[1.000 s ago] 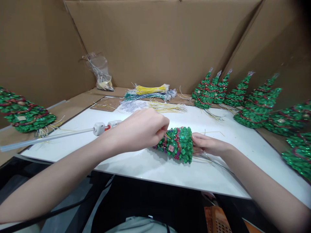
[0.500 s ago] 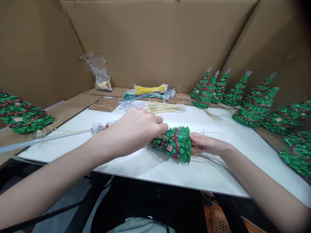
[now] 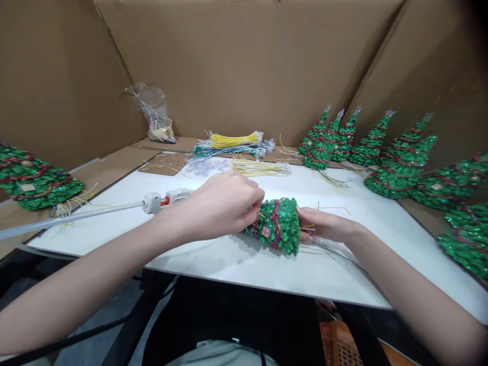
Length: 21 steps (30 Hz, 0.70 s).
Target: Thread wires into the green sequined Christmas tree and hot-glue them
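One green tree (image 3: 284, 229) lies on its side on the table (image 3: 305, 274), front and centre between your hands. Step in hand looks like working a thin yellow wire (image 3: 262, 215) at its upper flank; next move calls for a steady base and no snagging. Long axis runs roughly left-right: wide base faces right, narrow end points left, tip hidden behind your left hand (image 3: 232, 206). That hand is closed, apparently pinching the wire. Right hand (image 3: 324, 223) is at the base; fingertips hidden, can't tell if clamped. Wire bundles (image 3: 236, 140) sit behind.
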{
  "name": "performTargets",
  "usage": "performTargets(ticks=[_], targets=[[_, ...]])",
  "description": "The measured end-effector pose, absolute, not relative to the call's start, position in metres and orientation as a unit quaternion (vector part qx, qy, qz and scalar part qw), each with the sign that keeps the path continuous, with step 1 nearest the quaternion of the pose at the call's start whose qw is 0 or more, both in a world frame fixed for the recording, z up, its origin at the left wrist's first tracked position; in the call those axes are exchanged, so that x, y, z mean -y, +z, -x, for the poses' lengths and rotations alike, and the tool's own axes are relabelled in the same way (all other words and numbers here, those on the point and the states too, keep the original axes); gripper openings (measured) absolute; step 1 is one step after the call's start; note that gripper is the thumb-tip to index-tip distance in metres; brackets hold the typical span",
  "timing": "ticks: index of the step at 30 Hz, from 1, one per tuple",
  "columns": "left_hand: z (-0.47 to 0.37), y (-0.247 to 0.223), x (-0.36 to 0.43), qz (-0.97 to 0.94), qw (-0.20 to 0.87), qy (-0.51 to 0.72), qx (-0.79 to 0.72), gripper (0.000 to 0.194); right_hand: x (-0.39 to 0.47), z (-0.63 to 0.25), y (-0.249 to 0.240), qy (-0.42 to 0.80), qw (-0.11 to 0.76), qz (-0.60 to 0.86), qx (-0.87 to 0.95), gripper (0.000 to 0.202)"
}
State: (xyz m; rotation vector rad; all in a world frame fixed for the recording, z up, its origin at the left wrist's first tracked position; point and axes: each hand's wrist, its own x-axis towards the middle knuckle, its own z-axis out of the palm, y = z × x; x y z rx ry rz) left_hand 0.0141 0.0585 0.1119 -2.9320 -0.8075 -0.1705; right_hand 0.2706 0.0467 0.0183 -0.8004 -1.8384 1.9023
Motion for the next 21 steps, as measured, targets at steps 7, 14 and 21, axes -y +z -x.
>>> performTargets(ticks=[7,14,21], targets=[[-0.017,0.11,-0.065,0.947,-0.084,-0.063,0.303,0.014,-0.051,-0.276,0.008,0.7,0.212,0.25,0.635,0.048],[-0.024,0.106,-0.063,0.95,-0.081,-0.067,0.293,0.016,-0.05,-0.276,0.01,0.71,0.202,0.258,0.623,0.047],[-0.021,0.108,-0.067,0.952,-0.078,-0.056,0.291,0.014,-0.047,-0.275,0.017,0.7,0.192,0.287,0.625,0.051]])
